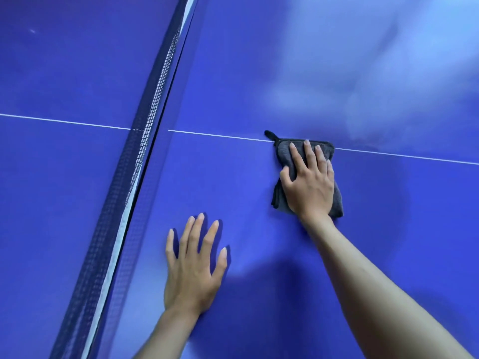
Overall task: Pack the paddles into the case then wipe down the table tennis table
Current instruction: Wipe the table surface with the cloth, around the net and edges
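The folded dark grey microfibre cloth [286,154], with a small black hanging loop at its far left corner, is lying flat on the blue table tennis table [259,73], its far edge sitting right on the thin white centre line [220,136] that is crossing the playing surface. The right hand [308,182] is pressing down on it with the palm and straight, spread fingers, the thumb lying against the cloth's left side; the fingers are not curling round it, so the hold is by flat pressure, which suits pushing the cloth over a smooth top. The left hand [193,268] is resting palm-down on the bare table nearer the person, fingers fanned and holding nothing, probably bracing the body while the other arm is reaching out over the table.

Just to the left of both hands, the black mesh net [145,141] with its white top band is running diagonally across the view, dividing the two halves of the table. The blue surface is glossy and is showing pale, cloudy reflections at the far right. No paddles or case are showing here, so the packing seems done and the wiping is judged to be under way, with much of the table left to cover. Nothing of the room beyond the table is visible.
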